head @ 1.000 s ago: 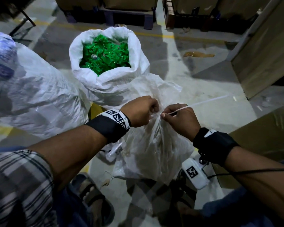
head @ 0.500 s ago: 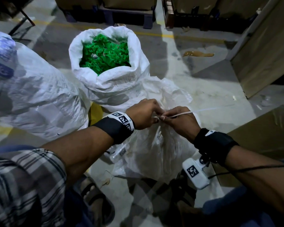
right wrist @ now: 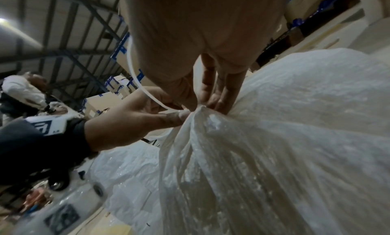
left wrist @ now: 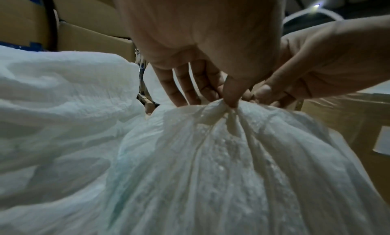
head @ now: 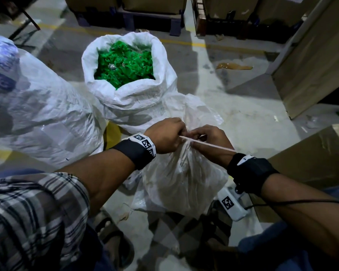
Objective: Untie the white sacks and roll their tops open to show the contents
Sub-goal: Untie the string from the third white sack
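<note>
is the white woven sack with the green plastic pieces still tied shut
No, the white woven sack stands open, top rolled down, green plastic pieces showing.

open sack [head: 125, 98] behind, carton [head: 311, 163] right

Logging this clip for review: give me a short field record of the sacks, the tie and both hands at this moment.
near sack: neck gathered, still closed
tie: white strip at the neck, loose end trailing over the right wrist
left hand: pinches the gathered neck
right hand: fingers at the knot, holding the tie
open sack: top rolled down, green pieces showing
third sack: at left, closed
</note>
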